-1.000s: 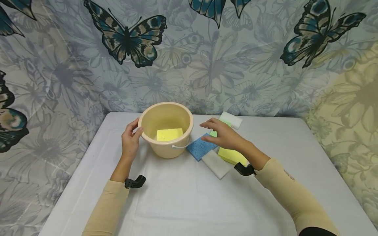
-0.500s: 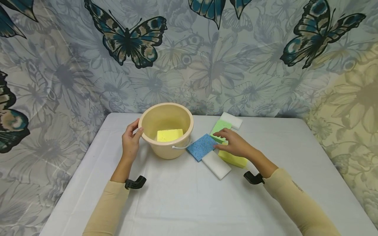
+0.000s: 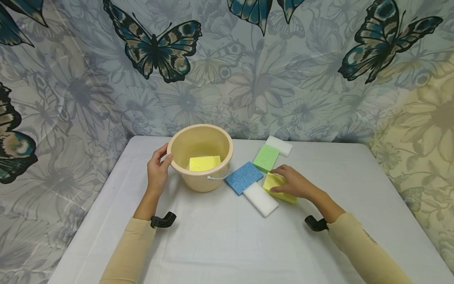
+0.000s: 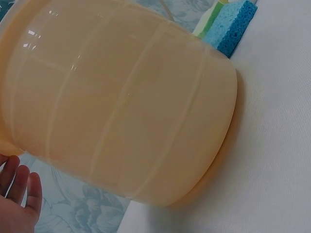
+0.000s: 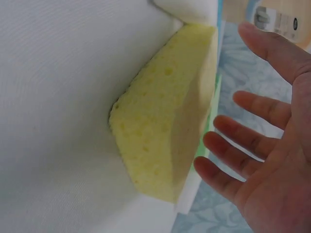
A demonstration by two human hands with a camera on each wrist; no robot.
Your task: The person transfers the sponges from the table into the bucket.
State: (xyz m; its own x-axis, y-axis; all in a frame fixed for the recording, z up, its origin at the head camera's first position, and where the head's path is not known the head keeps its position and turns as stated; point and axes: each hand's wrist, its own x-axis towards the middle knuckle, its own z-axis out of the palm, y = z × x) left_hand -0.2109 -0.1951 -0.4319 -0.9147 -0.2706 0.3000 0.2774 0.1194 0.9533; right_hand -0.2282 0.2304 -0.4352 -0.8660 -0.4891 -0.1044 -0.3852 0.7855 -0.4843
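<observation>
My left hand (image 3: 157, 167) holds the rim of a cream bucket (image 3: 200, 181) at its left side, thumb at the front of the rim. Inside the bucket a yellow sponge (image 3: 204, 163) shows above the lower rim. Over a second yellow sponge (image 3: 274, 182) on the table hovers my right hand (image 3: 295, 182), fingers spread and relaxed. The right wrist view shows a gap between that hand's fingers (image 5: 226, 182) and the yellow sponge (image 5: 155, 116). Beside it lie a blue sponge (image 3: 243, 178), a white sponge (image 3: 260, 199) and a green sponge (image 3: 266, 157).
Another white sponge (image 3: 279, 146) lies at the back, behind the green one. The bucket's white handle (image 3: 217, 178) hangs down at its front right. A white cloth (image 3: 213, 244) covers the table, and a butterfly-patterned backdrop (image 3: 248, 79) rises behind it.
My right hand has moved from beside the bucket, rightward and nearer to me, to above the yellow sponge on the table, uncovering the green sponge. The left hand and bucket stay in place.
</observation>
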